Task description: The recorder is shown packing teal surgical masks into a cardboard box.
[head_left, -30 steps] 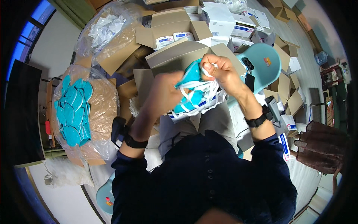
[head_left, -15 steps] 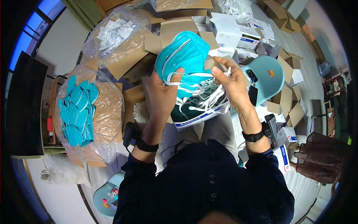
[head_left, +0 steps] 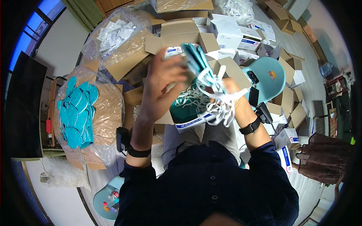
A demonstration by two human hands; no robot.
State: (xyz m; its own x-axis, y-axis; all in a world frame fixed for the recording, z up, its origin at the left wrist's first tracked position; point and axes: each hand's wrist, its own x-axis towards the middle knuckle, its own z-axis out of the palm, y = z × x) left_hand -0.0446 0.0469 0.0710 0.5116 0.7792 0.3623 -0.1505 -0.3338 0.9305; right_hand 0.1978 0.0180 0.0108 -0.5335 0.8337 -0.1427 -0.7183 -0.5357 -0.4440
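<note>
My right hand is closed on a stack of teal face masks, seen edge-on, with white elastic straps hanging in loops around the fingers. To the left, my left hand is apart from the stack; its fingers are blurred but spread, with nothing in them. Below both hands, a white carton with a blue stripe rests at my lap. Inside it lie more teal masks under tangled white straps. Part of the carton's right side is hidden by the hanging straps.
At the left, a heap of teal masks lies on a plastic-lined brown box. A bag of white packets sits behind it. Ahead stand an open brown carton and white boxes. A light-blue stool is at the right.
The mask stack has turned from face-on to edge-on and shifted right in my right hand. My left hand has let go of it and moved away to the left.
</note>
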